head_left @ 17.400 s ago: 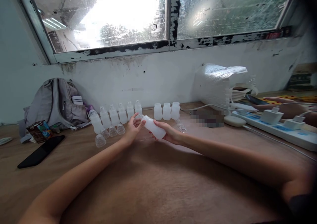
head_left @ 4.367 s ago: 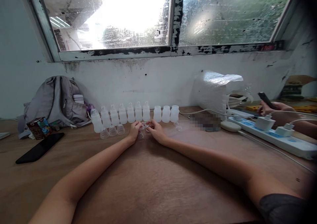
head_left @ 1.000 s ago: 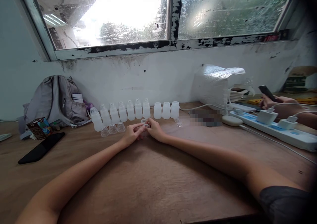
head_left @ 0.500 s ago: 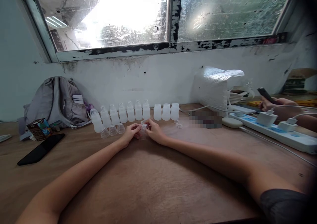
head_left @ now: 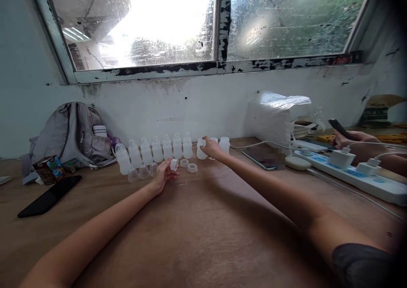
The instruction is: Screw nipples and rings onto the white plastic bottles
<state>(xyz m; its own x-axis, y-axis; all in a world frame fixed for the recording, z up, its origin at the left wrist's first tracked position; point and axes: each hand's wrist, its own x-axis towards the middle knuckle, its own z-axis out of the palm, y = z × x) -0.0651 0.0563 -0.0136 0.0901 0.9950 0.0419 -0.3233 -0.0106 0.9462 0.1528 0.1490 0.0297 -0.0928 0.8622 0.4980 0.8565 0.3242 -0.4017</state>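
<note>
The left hand (head_left: 162, 175) rests nearest on the wooden table (head_left: 197, 237), palm turned up, its fingertips (head_left: 168, 163) loosely curled around a small white collar ring (head_left: 174, 164). The hold is light, a pinch at the tips and no full fist. Just right of those fingers two more rings (head_left: 188, 165) lie flat on the wood, apart from the hand. Just left of them sit three clear domed caps (head_left: 143, 172), mouths down.

Farther out, the right hand (head_left: 211, 148) reaches to the row of bottles. Its fingers close around an uncapped bottle (head_left: 201, 149), the first of three open-necked ones; another, the bare bottle (head_left: 224, 144), stands just beyond the knuckles, while the middle one is mostly hidden by the hand. Left of these fingers stands the line of finished bottles (head_left: 155, 149), each already wearing its top.

So the step in hand looks like fetching the next bottle while the ring waits in the other hand. The next move would call for bringing bottle and ring together, neck squared to the ring, and a turning grip from the left fingertips.

At the far right, another person's hand (head_left: 348, 138) holds a dark phone, beside a power strip (head_left: 365, 173).
</note>
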